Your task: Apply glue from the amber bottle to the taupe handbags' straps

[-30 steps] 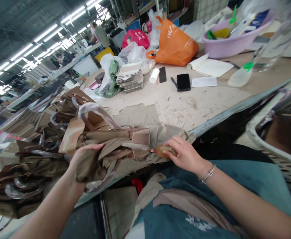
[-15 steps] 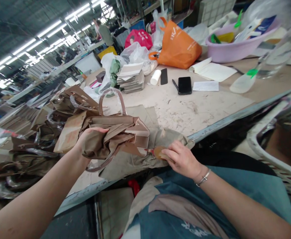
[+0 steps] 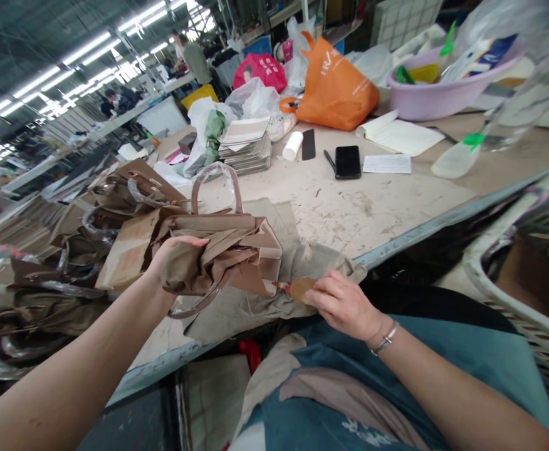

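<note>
A brown handbag lies on its side over a crumpled greyish cloth at the table's front edge. Its brown fabric lining hangs out, and two plastic-wrapped handles stick out on either side. My left hand is closed round the bunched lining, with the thumb on top and the other fingers hidden underneath. Between the fingers of my right hand is a small amber squeeze bottle. Its thin red tip points left and is at the bag's lower corner; whether it touches cannot be made out.
Several similar bags are piled at the left beside a cardboard box. Farther back are stacked boards, a phone, an orange bag and a lilac basin. A white plastic crate stands at my right.
The bag and my left hand have shifted very slightly right in view. My right hand keeps the bottle at the bag's corner, nearly unmoved. The camera view has turned slightly.
</note>
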`<control>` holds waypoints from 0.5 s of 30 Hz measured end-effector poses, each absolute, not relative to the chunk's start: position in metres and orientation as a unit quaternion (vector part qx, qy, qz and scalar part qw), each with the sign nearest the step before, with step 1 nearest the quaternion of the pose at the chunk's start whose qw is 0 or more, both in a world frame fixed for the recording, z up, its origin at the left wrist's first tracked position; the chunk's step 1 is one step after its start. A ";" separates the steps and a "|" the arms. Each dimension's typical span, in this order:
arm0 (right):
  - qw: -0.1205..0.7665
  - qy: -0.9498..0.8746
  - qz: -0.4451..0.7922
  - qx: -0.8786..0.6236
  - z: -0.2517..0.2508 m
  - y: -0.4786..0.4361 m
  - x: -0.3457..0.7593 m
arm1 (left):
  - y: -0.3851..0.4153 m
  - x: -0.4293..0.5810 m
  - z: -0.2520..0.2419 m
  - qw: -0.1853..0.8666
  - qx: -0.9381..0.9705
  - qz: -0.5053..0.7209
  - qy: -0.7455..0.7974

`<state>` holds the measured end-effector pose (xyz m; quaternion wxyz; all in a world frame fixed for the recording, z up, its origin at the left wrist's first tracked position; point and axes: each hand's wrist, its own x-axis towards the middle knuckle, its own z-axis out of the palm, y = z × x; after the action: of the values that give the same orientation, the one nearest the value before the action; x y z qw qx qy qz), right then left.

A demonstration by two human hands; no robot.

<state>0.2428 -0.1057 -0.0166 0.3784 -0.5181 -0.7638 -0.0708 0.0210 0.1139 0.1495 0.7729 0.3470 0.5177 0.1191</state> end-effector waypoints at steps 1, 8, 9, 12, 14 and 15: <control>0.383 -0.764 -0.065 -0.514 -0.017 -0.106 0.243 | 0.112 0.022 0.150 0.767 0.348 0.120 0.525; 0.386 -0.768 -0.050 -0.508 -0.021 -0.106 0.248 | 0.109 0.025 0.149 0.758 0.365 0.138 0.524; 0.393 -0.761 -0.055 -0.513 -0.022 -0.105 0.249 | 0.109 0.025 0.149 0.762 0.359 0.135 0.522; 0.427 -0.746 -0.045 -0.509 -0.022 -0.106 0.251 | 0.108 0.026 0.148 0.779 0.336 0.132 0.513; 0.439 -0.748 -0.022 -0.498 -0.022 -0.107 0.251 | 0.108 0.027 0.148 0.781 0.329 0.138 0.513; 0.435 -0.753 -0.012 -0.493 -0.022 -0.108 0.250 | 0.108 0.027 0.148 0.779 0.329 0.143 0.514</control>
<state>0.2503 -0.1076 -0.0216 0.4354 -0.4931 -0.7530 -0.0122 0.0272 0.1075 0.1481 0.7791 0.3288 0.5142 0.1427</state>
